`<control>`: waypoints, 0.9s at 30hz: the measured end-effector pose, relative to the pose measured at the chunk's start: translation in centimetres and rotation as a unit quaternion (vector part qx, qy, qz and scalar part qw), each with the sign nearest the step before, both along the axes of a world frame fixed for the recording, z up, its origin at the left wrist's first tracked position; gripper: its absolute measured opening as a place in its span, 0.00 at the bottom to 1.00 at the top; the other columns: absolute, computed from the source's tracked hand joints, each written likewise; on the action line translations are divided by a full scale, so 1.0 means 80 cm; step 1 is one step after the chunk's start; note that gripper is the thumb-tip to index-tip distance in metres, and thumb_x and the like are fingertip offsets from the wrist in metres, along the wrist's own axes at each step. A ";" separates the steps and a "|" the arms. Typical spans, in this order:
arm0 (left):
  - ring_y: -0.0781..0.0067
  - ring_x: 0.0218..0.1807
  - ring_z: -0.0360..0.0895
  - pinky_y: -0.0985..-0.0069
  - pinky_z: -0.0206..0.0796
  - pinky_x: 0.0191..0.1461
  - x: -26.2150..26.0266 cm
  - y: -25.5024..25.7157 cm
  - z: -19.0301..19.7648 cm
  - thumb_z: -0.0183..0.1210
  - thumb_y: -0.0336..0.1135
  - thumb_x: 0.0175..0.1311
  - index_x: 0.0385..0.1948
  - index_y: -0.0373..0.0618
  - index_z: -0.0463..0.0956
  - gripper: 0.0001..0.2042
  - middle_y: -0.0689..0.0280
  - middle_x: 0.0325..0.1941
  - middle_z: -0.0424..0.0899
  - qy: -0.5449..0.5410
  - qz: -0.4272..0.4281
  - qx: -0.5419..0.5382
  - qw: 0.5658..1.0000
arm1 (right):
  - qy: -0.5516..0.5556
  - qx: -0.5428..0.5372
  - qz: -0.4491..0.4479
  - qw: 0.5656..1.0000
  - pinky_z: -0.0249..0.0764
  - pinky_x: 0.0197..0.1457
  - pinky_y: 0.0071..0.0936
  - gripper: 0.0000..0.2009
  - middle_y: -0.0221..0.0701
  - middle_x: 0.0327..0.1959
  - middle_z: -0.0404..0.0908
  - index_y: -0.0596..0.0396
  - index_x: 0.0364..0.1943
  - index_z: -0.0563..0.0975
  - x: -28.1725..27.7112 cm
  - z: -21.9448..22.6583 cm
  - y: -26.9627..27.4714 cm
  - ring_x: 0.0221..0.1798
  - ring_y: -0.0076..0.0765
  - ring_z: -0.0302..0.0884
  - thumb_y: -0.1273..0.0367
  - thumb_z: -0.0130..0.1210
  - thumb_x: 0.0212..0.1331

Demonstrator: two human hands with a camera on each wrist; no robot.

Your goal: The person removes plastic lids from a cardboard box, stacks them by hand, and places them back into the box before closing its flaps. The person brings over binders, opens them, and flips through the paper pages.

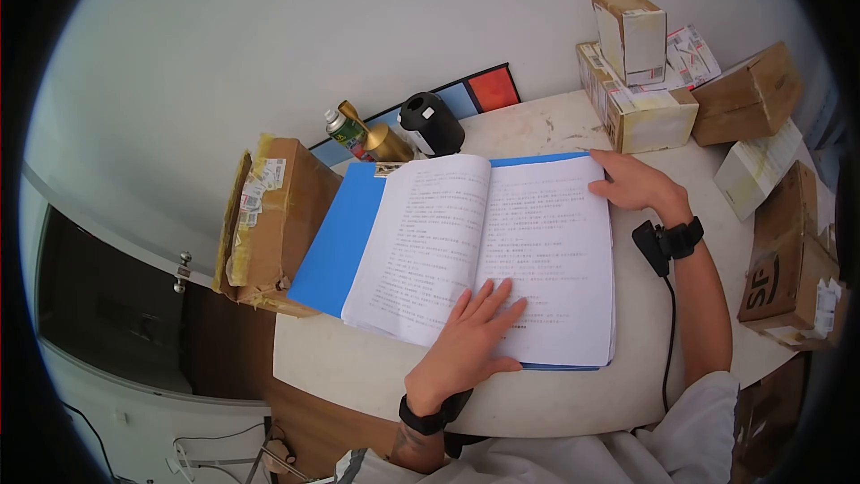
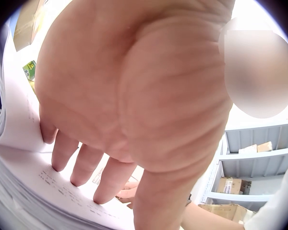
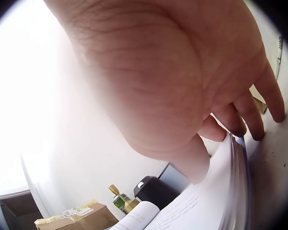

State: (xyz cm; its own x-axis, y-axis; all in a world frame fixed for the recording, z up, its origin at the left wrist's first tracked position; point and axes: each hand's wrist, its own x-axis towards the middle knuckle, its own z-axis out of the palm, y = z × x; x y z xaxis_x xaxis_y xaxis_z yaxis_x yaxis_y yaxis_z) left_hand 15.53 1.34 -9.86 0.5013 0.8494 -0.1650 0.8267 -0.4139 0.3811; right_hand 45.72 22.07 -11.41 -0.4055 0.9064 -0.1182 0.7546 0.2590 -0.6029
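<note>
- The left hand [image 1: 466,341] lies palm down low on the right-hand page [image 1: 546,224], its fingers straight and spread with the tips on the paper; that looks like a way to keep the sheet flat.
- The right hand [image 1: 640,184] is at that page's upper outer corner, fingers relaxed and parted. Its thumb rests on the paper and the outer fingers reach past the edge onto the table [image 1: 537,408], probably to steady the stack. How hard either hand presses, I cannot tell.
- The thick paper stack lies open under and between the hands. To the left hand's left, the left-hand page [image 1: 421,251] bows upward near the fold, likely from the bulk of the sheets.
- A blue folder [image 1: 336,246] backs the stack and shows beyond that page, with a metal clip [image 1: 388,169] at its upper edge, presumably meant to hold papers.
- Farther left of the left hand, a taped cardboard box [image 1: 287,215] stands beside the folder.
- Beyond both hands, a black container [image 1: 434,128], a gold-coloured container [image 1: 385,142] and a spray can [image 1: 344,132] stand together near the wall, outside the paper's spread.
- Right of the right hand is a marked carton [image 1: 775,260]; farther off, a small upright box [image 1: 643,45] sits on a lying box [image 1: 658,121], whose broad top seems to bear it.
</note>
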 end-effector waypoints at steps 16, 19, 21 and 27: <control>0.51 0.67 0.76 0.46 0.57 0.75 0.013 -0.010 -0.013 0.63 0.28 0.64 0.48 0.42 0.82 0.11 0.57 0.56 0.85 -0.117 0.112 0.180 0.970 | 0.023 0.033 -0.028 0.999 0.70 0.70 0.38 0.19 0.53 0.63 0.77 0.65 0.66 0.68 0.011 -0.017 0.016 0.66 0.55 0.74 0.73 0.41 0.75; 0.50 0.59 0.78 0.45 0.57 0.73 -0.030 -0.009 -0.004 0.63 0.27 0.61 0.41 0.39 0.82 0.08 0.58 0.47 0.84 -0.096 0.261 0.312 0.908 | 0.023 0.033 -0.017 0.999 0.71 0.66 0.39 0.19 0.53 0.58 0.80 0.65 0.64 0.71 0.011 -0.015 0.017 0.63 0.55 0.77 0.73 0.45 0.72; 0.51 0.51 0.77 0.44 0.55 0.72 -0.071 -0.018 0.000 0.64 0.28 0.60 0.38 0.39 0.83 0.07 0.61 0.43 0.83 -0.063 0.349 0.351 0.867 | 0.029 0.033 -0.023 0.999 0.72 0.64 0.39 0.19 0.53 0.56 0.81 0.65 0.63 0.72 0.009 -0.011 0.012 0.61 0.55 0.78 0.72 0.48 0.71; 0.40 0.78 0.56 0.40 0.41 0.80 -0.113 -0.045 -0.019 0.60 0.23 0.57 0.60 0.40 0.72 0.25 0.43 0.75 0.61 0.103 0.501 0.315 0.800 | 0.025 0.017 -0.023 0.999 0.74 0.64 0.39 0.27 0.52 0.57 0.81 0.66 0.65 0.71 0.003 -0.003 0.001 0.60 0.54 0.79 0.66 0.60 0.64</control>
State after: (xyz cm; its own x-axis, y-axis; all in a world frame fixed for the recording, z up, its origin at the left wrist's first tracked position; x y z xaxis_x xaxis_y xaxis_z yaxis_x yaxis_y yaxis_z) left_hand 6.46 -2.25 -11.38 -0.4647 0.7554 0.4619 0.8823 0.4388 0.1701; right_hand 45.93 22.15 -11.67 -0.3682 0.9273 -0.0673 0.7353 0.2461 -0.6315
